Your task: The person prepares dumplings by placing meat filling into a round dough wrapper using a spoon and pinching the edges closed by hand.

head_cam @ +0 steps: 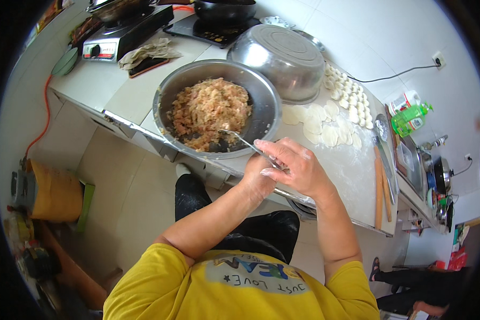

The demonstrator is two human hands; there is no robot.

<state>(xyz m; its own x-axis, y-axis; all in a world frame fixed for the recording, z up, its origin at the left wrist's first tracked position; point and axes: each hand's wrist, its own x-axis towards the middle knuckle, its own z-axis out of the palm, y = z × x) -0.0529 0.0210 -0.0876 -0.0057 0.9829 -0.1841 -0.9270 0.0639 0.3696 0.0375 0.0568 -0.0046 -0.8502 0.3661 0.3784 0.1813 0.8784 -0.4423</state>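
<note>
My right hand [298, 164], dusted with flour, grips a thin metal spoon [246, 143] by its handle. The spoon's far end reaches over the near rim of a large steel bowl [266, 100]. A mound of pale minced filling [212, 104] fills much of the bowl, with the spoon's tip close to its near edge. My left hand [258, 176] is just under the spoon handle, close against my right hand. Its fingers are mostly hidden, so whatever it may hold cannot be seen. To the right, round dough wrappers [324, 124] lie overlapping on the floured counter [332, 172].
Rows of shaped dumplings [350, 94] sit behind the wrappers, beside an upturned metal basin [282, 60]. Rolling pins [379, 192] and a long blade [386, 164] lie at the counter's right end. A gas stove [120, 44] stands back left. Another person's legs [416, 282] show lower right.
</note>
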